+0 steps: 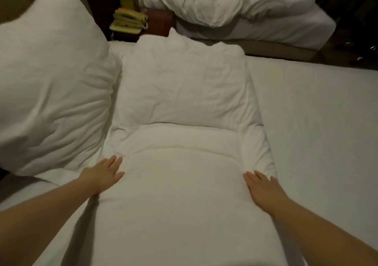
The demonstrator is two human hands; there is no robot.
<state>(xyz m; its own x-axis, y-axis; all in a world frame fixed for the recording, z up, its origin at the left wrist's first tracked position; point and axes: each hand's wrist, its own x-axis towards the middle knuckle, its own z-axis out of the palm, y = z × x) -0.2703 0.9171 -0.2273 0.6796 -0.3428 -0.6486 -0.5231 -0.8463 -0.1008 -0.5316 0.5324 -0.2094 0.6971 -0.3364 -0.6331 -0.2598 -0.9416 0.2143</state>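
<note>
Obs., head view. The plump white fabric pillow (180, 194) lay flat on the white-sheeted bed (317, 122), nearest the person, its far edge overlapping a second creased white pillow (184, 85) lying beyond it.

L hand (106, 173): flat, fingers straight and close together, palm pressed against the pillow's left edge.
R hand (262, 186): flat, fingers straight and slightly spread, resting on the right edge. Neither hand gripped anything.

Work in hand, approx.: smoothing or squaring the pillow w/ both palms.

Handling (judgement): light, very soft, no stiffness; dents under the palms and would sag if lifted at one point. Cotton-like cover, not slippery, not fragile. Best hold: both side edges or two corners, pinching cover plus filling, hands level.

Other: large white puffed pillow (51, 85) leaning at left, touching the second pillow's side. Yellowish desk telephone (128, 20) on a dark nightstand behind. Rumpled white duvet (225, 0) on a neighbouring bed, well apart.
</note>
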